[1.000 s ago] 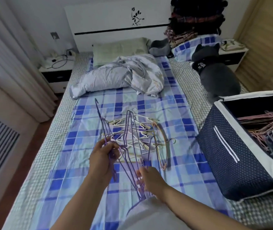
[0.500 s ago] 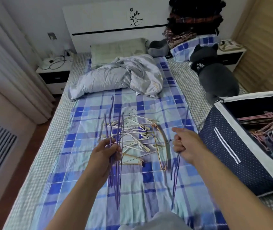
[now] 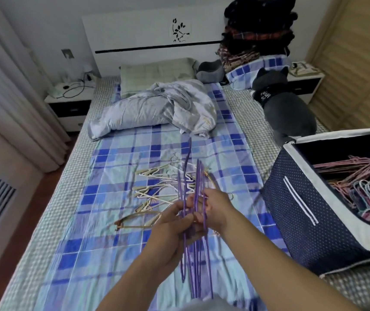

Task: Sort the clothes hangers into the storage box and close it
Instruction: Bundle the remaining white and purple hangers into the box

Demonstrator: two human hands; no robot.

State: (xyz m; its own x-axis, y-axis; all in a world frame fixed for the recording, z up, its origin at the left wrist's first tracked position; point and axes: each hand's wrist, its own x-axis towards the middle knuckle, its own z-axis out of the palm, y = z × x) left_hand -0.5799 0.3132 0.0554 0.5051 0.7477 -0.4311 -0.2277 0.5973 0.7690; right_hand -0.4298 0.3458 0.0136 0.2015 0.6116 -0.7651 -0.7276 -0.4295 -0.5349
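Gathering the thin purple wire hangers (image 3: 196,221) into one bundle over the bed

Your left hand (image 3: 170,230) and right hand (image 3: 215,208) both curl round the purple bunch, held upright above the blue checked sheet (image 3: 103,176). Square the hooks together before you move, so none snag. The open navy dotted fabric storage box (image 3: 296,198) sits at three o'clock; cream and wooden hangers (image 3: 155,187) lie loose at twelve o'clock, not yet sorted.
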